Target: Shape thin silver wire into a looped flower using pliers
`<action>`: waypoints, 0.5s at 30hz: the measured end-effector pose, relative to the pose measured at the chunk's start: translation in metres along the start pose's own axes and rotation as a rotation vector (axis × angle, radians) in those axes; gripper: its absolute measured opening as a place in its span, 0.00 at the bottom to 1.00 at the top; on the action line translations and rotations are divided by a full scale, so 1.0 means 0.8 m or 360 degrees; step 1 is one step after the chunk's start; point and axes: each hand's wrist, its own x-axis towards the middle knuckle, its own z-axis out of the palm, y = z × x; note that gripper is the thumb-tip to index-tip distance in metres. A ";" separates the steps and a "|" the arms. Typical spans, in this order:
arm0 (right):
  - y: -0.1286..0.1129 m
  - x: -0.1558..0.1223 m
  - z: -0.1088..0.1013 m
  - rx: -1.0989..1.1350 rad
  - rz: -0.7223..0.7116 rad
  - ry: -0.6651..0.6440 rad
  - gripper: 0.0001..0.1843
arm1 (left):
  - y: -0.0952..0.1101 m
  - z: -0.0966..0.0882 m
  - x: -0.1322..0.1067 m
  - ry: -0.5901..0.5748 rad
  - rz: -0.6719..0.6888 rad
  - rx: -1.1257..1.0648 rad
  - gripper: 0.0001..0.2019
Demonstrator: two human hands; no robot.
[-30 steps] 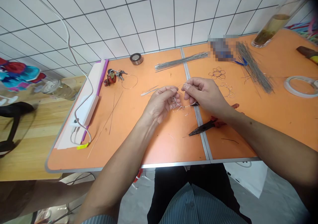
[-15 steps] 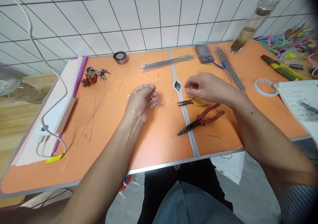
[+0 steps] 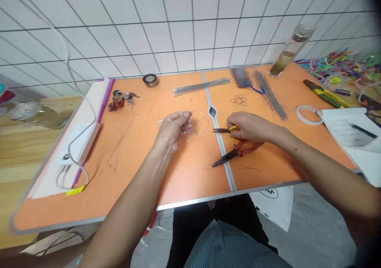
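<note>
The left hand (image 3: 172,130) is nearly shut. Its thumb and fingertips pinch one edge of the looped wire piece (image 3: 195,126), which hangs out at its three o'clock, just above the orange table (image 3: 184,173) near the centre seam.

The right hand (image 3: 253,127) lies across the seam, fingers curled down over the handles of the yellow-handled pliers (image 3: 222,130). Only the dark nose and a bit of yellow poke out at its nine o'clock, aimed at the wire. I can't tell whether the pliers are lifted or flat on the table.

To my eye the thing to get right here is the grip. The handles should sit in the palm so the nose opens freely, and the left pinch should be close to the spot being worked so the thin loops don't spring or twist. The nose should meet one strand, not the whole bunch.

The red-handled pliers (image 3: 238,154) lie at the right hand's six o'clock, partly under the wrist, and could be knocked.

A finished wire flower (image 3: 238,100) lies at its twelve o'clock. Bundles of straight wire (image 3: 199,86) lie at the far edge, at about twelve o'clock of the left hand. A bunch of keys (image 3: 120,99) is at that hand's ten o'clock.
</note>
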 end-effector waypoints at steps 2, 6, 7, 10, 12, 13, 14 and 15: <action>-0.003 -0.001 0.007 -0.0010 0.0040 0.0006 0.04 | 0.000 0.000 0.002 -0.0043 -0.0009 -0.0057 0.19; -0.003 -0.004 0.020 -0.0011 0.0045 0.0223 0.08 | 0.003 0.004 0.004 -0.0095 -0.0015 -0.0143 0.15; -0.003 -0.003 0.021 0.0046 0.0100 0.0279 0.09 | 0.005 0.005 0.003 -0.0096 -0.0023 -0.0152 0.14; -0.009 0.004 0.020 0.0357 0.0266 0.0421 0.10 | 0.008 0.009 0.001 -0.0089 -0.0041 -0.0195 0.09; -0.017 0.012 0.018 0.0596 0.0304 0.0493 0.11 | 0.010 0.010 -0.001 -0.0104 -0.0051 -0.0232 0.08; -0.022 0.017 0.017 0.0724 0.0293 0.0497 0.11 | 0.011 0.011 -0.001 -0.0116 -0.0055 -0.0248 0.07; -0.027 0.021 0.017 0.0862 0.0265 0.0477 0.11 | 0.012 0.011 -0.002 -0.0132 -0.0060 -0.0262 0.07; -0.032 0.025 0.016 0.0997 0.0213 0.0436 0.11 | 0.012 0.012 -0.002 -0.0149 -0.0070 -0.0276 0.08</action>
